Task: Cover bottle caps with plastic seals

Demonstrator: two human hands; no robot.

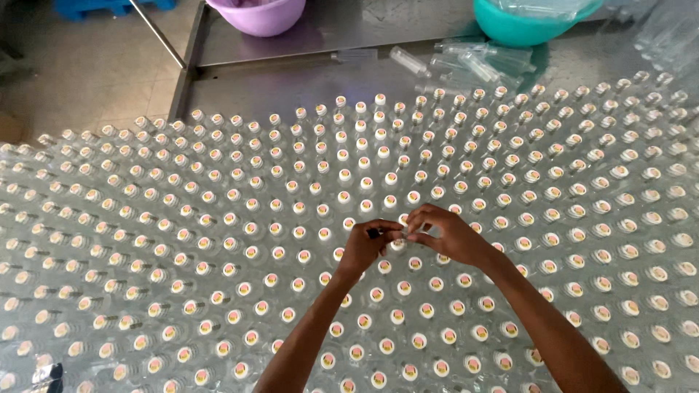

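Note:
A dense field of small clear bottles (218, 218) with white caps bearing a pink-and-yellow mark covers nearly the whole view. My left hand (362, 246) and my right hand (445, 233) meet over one bottle (397, 246) near the middle. The left fingers pinch a small dark item (374, 233) just beside that bottle's cap. The right fingertips close on the top of the same bottle. Both forearms reach in from the bottom edge.
A steel table (306, 73) holds the bottles. At its far edge stand a purple tub (262, 14) and a teal tub (524, 22). Several loose clear plastic pieces (466, 62) lie near the teal tub. Tiled floor (87, 65) shows at the upper left.

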